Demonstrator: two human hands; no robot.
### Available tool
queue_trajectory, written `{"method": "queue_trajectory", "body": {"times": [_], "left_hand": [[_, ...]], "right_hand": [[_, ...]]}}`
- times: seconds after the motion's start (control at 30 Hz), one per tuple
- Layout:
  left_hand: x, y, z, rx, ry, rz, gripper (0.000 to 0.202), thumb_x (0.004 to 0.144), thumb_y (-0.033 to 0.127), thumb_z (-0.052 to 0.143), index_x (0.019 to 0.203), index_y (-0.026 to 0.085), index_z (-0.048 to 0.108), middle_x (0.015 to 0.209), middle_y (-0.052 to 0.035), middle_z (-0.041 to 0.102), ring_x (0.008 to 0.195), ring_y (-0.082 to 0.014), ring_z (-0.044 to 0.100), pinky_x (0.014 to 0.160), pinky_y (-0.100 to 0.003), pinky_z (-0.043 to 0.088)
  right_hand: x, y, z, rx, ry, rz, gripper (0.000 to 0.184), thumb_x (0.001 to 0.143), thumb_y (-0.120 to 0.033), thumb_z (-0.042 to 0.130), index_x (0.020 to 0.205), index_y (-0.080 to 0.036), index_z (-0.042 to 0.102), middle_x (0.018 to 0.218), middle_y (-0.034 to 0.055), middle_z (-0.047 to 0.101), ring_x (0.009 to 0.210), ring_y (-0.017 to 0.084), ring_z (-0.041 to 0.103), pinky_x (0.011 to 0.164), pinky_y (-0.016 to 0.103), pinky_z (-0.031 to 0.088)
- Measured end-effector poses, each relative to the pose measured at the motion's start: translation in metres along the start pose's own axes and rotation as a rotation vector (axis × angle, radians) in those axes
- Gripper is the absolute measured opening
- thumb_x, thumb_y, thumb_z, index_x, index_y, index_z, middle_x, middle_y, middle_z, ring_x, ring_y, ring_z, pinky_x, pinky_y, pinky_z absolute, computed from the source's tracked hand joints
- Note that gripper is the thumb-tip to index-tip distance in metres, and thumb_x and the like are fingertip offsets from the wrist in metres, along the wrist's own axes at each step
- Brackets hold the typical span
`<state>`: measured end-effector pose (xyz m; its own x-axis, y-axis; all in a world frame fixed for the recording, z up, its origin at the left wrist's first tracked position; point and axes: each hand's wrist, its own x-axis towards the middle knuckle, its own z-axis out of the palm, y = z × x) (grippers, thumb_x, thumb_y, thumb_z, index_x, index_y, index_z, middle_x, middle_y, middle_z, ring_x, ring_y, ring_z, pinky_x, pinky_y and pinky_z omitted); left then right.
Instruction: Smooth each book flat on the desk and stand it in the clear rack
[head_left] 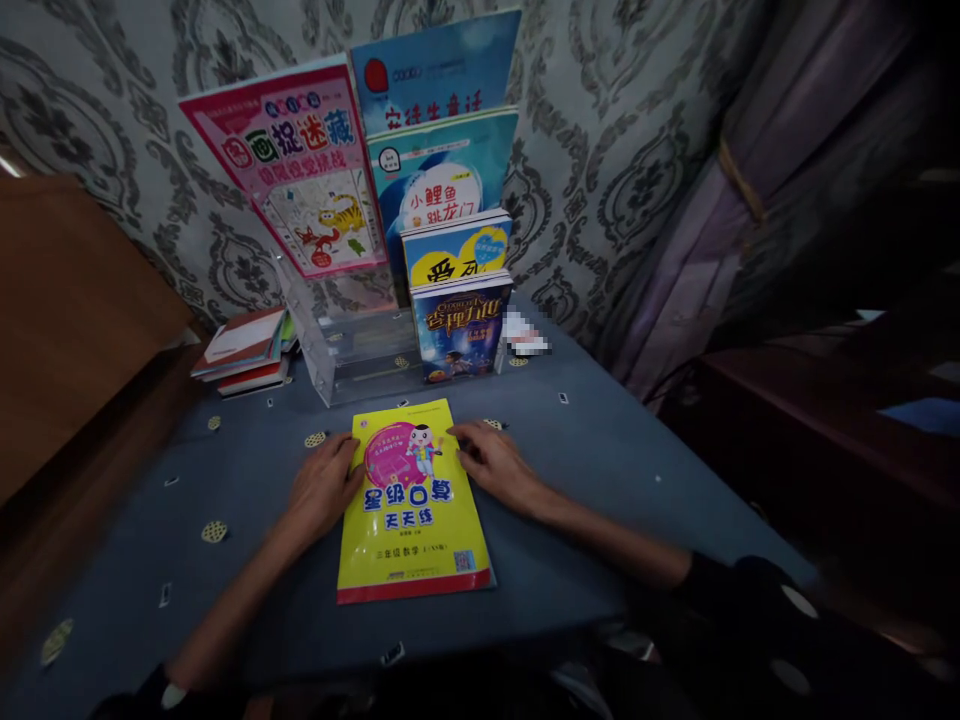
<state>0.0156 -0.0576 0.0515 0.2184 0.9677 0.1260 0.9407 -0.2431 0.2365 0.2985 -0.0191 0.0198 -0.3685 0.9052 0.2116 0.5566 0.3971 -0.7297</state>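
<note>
A yellow workbook (411, 510) with a pink circle and a cartoon child on its cover lies flat on the blue-grey tablecloth (600, 470), close to me. My left hand (322, 487) rests at its upper left edge, fingers curled onto the cover. My right hand (495, 462) touches the upper right edge, fingers loosely bent against it. Neither hand lifts the book off the table.
Behind it stands a clear acrylic rack (352, 350) holding several upright books: a pink one (300, 165), blue ones (442, 130) and a dark one (459, 325) in front. A small stack of books (244, 350) lies at the left. A curtain (750, 180) hangs on the right.
</note>
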Motion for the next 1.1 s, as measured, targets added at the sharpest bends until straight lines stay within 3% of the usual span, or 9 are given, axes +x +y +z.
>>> {"method": "queue_trajectory", "body": {"times": [0.13,0.23,0.67,0.83,1.1], "left_hand": [[0.019,0.000,0.014,0.009,0.012,0.040,0.044,0.097,0.034,0.040,0.131,0.013,0.058,0.141,-0.0181,0.058,0.131,-0.0318,0.055,0.110,-0.047,0.045],[0.031,0.005,0.023,0.002,0.032,0.060,0.045,0.098,0.033,0.039,0.133,0.012,0.058,0.142,-0.0177,0.058,0.132,-0.0324,0.055,0.111,-0.049,0.043],[0.080,0.055,0.056,-0.089,0.045,0.346,0.043,0.097,0.020,0.041,0.137,0.015,0.056,0.145,-0.0128,0.057,0.137,-0.0249,0.050,0.117,-0.047,0.038],[0.091,0.063,0.053,-0.056,-0.017,0.375,0.045,0.096,0.017,0.040,0.139,0.015,0.054,0.146,-0.0124,0.056,0.136,-0.0250,0.050,0.116,-0.046,0.037],[0.095,0.066,0.059,0.007,0.021,0.401,0.047,0.093,0.011,0.041,0.139,0.013,0.053,0.140,-0.0134,0.058,0.128,-0.0262,0.054,0.110,-0.045,0.040]], "right_hand": [[-0.003,0.000,0.005,-0.064,0.023,-0.092,0.029,0.088,-0.013,0.050,0.111,-0.016,0.068,0.106,0.0120,0.068,0.099,0.024,0.064,0.090,0.040,0.052],[-0.008,0.002,0.009,-0.090,0.061,-0.156,0.027,0.090,-0.014,0.049,0.109,-0.016,0.068,0.112,0.0130,0.069,0.108,0.026,0.062,0.096,0.043,0.049],[-0.012,0.004,0.009,-0.067,0.121,-0.220,0.023,0.088,-0.009,0.052,0.101,-0.018,0.069,0.101,0.0104,0.071,0.098,0.025,0.064,0.090,0.041,0.052],[-0.011,0.004,0.007,-0.057,0.119,-0.228,0.022,0.089,-0.010,0.052,0.100,-0.019,0.069,0.099,0.0096,0.071,0.095,0.025,0.065,0.088,0.041,0.052],[-0.010,0.004,0.002,-0.034,0.110,-0.233,0.024,0.089,-0.011,0.050,0.101,-0.014,0.070,0.095,0.0124,0.073,0.092,0.026,0.066,0.085,0.041,0.052]]}}
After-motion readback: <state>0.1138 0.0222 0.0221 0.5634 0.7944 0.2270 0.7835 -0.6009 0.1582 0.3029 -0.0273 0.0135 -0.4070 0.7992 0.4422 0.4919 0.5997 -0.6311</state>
